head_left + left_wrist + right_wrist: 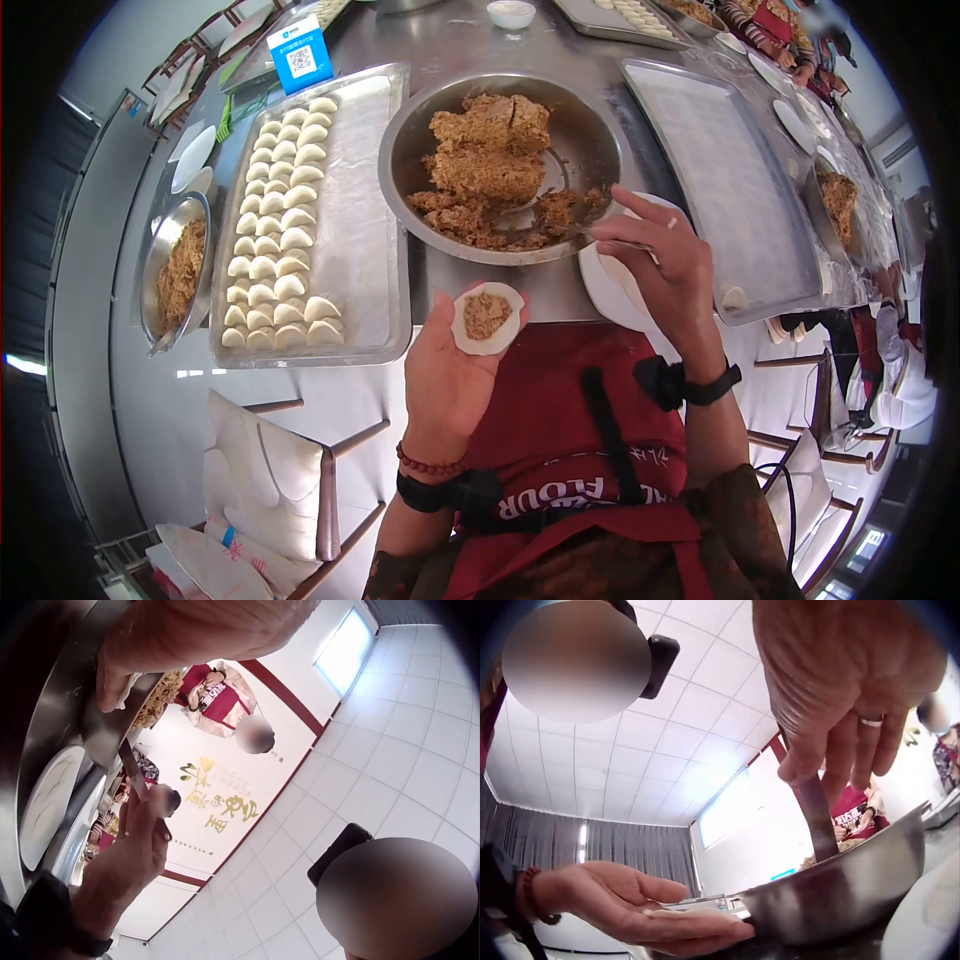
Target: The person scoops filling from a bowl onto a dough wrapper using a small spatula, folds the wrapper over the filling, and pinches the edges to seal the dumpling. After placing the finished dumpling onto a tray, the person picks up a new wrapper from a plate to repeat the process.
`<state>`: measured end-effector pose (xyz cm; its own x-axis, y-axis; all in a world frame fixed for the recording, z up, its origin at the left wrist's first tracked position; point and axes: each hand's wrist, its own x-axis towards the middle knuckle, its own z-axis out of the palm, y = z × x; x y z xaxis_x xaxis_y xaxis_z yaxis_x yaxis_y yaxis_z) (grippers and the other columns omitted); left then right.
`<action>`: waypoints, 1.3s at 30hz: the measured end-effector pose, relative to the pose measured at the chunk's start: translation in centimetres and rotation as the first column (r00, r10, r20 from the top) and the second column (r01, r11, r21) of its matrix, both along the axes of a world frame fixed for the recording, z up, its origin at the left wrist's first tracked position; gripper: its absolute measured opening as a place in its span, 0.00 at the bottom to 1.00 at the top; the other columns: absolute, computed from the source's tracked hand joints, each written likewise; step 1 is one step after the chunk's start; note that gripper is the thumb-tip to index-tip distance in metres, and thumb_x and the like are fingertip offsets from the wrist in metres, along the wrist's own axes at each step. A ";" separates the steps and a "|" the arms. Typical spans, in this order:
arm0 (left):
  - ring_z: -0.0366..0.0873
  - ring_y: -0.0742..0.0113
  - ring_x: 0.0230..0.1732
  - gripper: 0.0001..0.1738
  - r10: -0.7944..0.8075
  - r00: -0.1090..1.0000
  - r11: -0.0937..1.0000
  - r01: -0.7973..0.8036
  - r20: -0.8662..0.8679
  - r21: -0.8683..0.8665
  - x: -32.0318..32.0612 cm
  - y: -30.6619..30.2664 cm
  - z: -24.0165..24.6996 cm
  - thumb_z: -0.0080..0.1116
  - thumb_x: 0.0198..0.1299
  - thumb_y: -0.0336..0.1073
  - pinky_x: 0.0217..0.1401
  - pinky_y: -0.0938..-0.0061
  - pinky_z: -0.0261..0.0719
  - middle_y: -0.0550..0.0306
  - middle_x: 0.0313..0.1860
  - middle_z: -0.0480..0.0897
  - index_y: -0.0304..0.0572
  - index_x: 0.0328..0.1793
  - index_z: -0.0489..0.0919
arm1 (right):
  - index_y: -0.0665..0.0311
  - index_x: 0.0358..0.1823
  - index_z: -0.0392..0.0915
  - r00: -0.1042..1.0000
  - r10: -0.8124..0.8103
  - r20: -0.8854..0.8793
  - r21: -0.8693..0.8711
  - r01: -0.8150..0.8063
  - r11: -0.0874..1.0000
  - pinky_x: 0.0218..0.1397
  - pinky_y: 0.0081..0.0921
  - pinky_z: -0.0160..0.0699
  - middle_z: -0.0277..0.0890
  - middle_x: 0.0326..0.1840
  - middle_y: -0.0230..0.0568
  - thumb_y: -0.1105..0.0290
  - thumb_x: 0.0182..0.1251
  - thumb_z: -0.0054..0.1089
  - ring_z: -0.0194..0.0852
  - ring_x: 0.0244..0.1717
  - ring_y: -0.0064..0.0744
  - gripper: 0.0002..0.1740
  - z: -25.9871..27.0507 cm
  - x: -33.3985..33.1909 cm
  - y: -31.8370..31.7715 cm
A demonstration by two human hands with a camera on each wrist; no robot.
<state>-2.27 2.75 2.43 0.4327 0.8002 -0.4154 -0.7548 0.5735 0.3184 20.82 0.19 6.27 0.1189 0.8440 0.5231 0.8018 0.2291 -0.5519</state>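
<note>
The left hand [445, 385] is palm up, a round white wrapper [488, 346] with brown filling [487, 313] lying on it. In the right wrist view that hand [619, 904] has its fingers nearly straight beneath the wrapper [690, 913]. At the right rim of the large steel bowl [500, 257], the right hand [668, 262] grips a flat metal tool [819, 821], whose lower end is hidden behind the bowl wall in the right wrist view. More brown filling [490, 165] is heaped inside the bowl.
Left of the bowl, a metal tray [362, 230] carries rows of folded dumplings [262, 268]. Another tray [745, 200] is on the right, with a white plate [610, 290] near the right hand. A smaller filling bowl [205, 255] stands far left. Other people are across the table.
</note>
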 end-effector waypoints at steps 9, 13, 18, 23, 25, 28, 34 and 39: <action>0.68 0.31 0.70 0.30 -0.097 0.993 0.995 0.095 0.068 0.030 1.8 -1.3 0.8 0.32 0.81 0.46 0.78 0.43 0.65 0.31 0.63 0.75 0.18 0.64 0.67 | 0.56 0.41 0.85 0.994 0.092 0.062 0.009 -0.092 0.996 0.64 0.38 0.69 0.87 0.46 0.33 0.70 0.59 0.70 0.73 0.68 0.45 0.09 -3.2 0.8 2.0; 0.65 0.31 0.72 0.30 -0.105 0.992 0.994 0.103 0.066 0.025 2.2 -1.6 1.3 0.31 0.81 0.46 0.79 0.43 0.63 0.30 0.65 0.73 0.17 0.66 0.65 | 0.56 0.48 0.83 0.999 -0.029 -0.033 0.003 0.030 1.000 0.67 0.40 0.68 0.83 0.57 0.36 0.69 0.59 0.71 0.68 0.73 0.46 0.15 -2.7 0.2 0.6; 0.63 0.31 0.73 0.31 -0.128 0.986 0.992 0.129 0.104 -0.005 2.6 -2.2 1.0 0.31 0.81 0.46 0.80 0.43 0.61 0.29 0.67 0.70 0.17 0.68 0.63 | 0.55 0.51 0.81 0.971 -0.017 -0.238 -0.072 0.000 0.997 0.69 0.41 0.67 0.81 0.61 0.37 0.70 0.57 0.72 0.65 0.74 0.49 0.19 -4.2 0.0 -3.3; 0.74 0.47 0.67 0.27 -0.221 0.972 0.975 0.219 0.084 0.030 3.2 -2.8 0.5 0.35 0.80 0.46 0.74 0.53 0.72 0.40 0.63 0.75 0.25 0.67 0.66 | 0.54 0.50 0.82 0.932 0.248 -0.265 -0.134 -0.291 0.947 0.71 0.40 0.67 0.80 0.63 0.36 0.71 0.56 0.73 0.64 0.75 0.48 0.18 -3.1 -1.0 -6.1; 0.75 0.51 0.66 0.27 -0.224 0.972 0.975 0.221 0.075 0.035 3.5 -3.2 0.4 0.35 0.80 0.46 0.71 0.56 0.74 0.42 0.63 0.76 0.26 0.67 0.66 | 0.54 0.50 0.83 0.921 0.306 -0.241 -0.073 -0.332 0.940 0.71 0.39 0.67 0.80 0.64 0.36 0.72 0.56 0.72 0.64 0.75 0.47 0.18 -3.6 -1.3 -6.6; 0.75 0.56 0.65 0.27 -0.237 0.970 0.971 0.234 0.060 0.053 3.8 -3.6 0.3 0.35 0.81 0.47 0.69 0.58 0.76 0.44 0.63 0.76 0.27 0.68 0.66 | 0.54 0.47 0.84 0.903 0.318 -0.287 -0.053 -0.347 0.936 0.71 0.39 0.67 0.80 0.63 0.37 0.72 0.57 0.72 0.64 0.76 0.46 0.15 -4.3 -1.4 -6.8; 0.74 0.56 0.67 0.27 -0.282 0.957 0.931 0.290 -0.067 0.221 4.4 -4.7 0.5 0.44 0.78 0.42 0.72 0.58 0.74 0.45 0.66 0.75 0.27 0.73 0.63 | 0.57 0.42 0.85 0.819 0.295 -0.492 -0.023 -0.351 0.936 0.68 0.38 0.71 0.80 0.62 0.38 0.74 0.59 0.70 0.70 0.72 0.46 0.10 -5.4 -1.4 -7.2; 0.75 0.60 0.65 0.29 -0.233 0.898 0.830 0.384 -0.373 0.406 6.0 -6.4 0.7 0.56 0.71 0.32 0.71 0.61 0.76 0.48 0.65 0.75 0.26 0.74 0.62 | 0.62 0.43 0.84 0.711 0.184 -0.678 -0.032 -0.279 0.960 0.64 0.31 0.76 0.81 0.61 0.44 0.79 0.62 0.66 0.78 0.64 0.38 0.08 -5.5 -1.6 -8.0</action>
<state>3.68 -3.66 3.12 0.6065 0.7736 -0.1834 -0.3897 0.4903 0.7796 19.20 -7.84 0.74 0.1863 0.9429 0.2762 0.1505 0.2505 -0.9564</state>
